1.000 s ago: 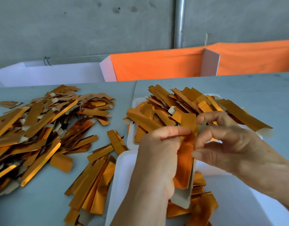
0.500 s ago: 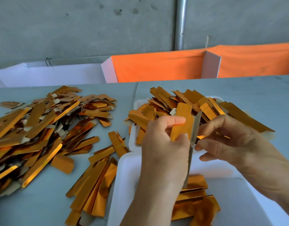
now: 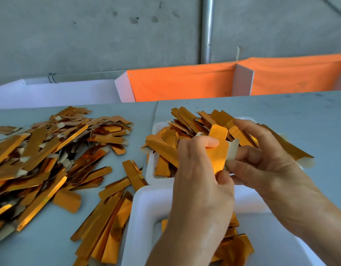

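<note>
Both hands clamp one gold strip point(image 3: 218, 150) over the white trays.
The left hand point(image 3: 200, 179) hides the strip's lower part, so its full length cannot be told; the right hand point(image 3: 265, 162) pinches its pale cardboard edge. The visible part stands upright, shiny orange-gold, with a rounded top tab and dotted crease lines, above the far tray point(image 3: 150, 169).

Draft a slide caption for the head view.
Left hand and right hand grip one gold card strip over white foam trays; loose strips heaped on the grey table.
</note>
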The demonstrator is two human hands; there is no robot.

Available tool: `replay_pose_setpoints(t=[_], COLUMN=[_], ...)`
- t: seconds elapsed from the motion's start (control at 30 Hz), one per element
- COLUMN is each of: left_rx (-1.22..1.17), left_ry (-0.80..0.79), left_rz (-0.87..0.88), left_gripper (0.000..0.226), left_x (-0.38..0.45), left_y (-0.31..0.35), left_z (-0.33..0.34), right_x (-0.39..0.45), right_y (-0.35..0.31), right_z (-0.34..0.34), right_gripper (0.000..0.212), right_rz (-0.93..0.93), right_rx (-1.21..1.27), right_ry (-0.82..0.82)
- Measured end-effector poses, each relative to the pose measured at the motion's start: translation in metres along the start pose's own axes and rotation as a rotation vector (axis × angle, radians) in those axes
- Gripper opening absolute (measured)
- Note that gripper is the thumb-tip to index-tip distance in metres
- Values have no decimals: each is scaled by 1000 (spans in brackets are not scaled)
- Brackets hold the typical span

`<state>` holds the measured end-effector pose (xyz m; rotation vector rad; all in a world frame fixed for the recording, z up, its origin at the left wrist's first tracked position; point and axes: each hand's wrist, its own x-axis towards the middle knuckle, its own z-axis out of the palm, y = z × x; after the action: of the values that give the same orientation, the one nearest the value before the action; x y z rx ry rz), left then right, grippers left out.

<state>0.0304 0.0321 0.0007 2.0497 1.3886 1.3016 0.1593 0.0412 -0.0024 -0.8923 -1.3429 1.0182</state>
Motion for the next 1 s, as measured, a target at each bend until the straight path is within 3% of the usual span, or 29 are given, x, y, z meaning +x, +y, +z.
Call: replay_pose_setpoints(t=[0.2, 0.3, 0.6, 1.0], left_rx=[64, 71, -8, 185], left_ry=[-69, -83, -147, -382], left_rz=[-12, 14, 3, -6], left_gripper=[61, 59, 55, 38], left_x=[0, 0, 3, 6], left_y=[-4, -4, -3, 2], left_z=[1, 0, -7, -10], right_x=[-2, -2, 2, 4], right_y=[-2, -7, -6, -6], right_z=[-4, -5, -16, -25], right_gripper=[67, 52, 57, 15], right_rz=[-36, -37, 19, -16], right_rx=[-157, -49, -18, -345], right_ry=[-18, -31, -82, -76])
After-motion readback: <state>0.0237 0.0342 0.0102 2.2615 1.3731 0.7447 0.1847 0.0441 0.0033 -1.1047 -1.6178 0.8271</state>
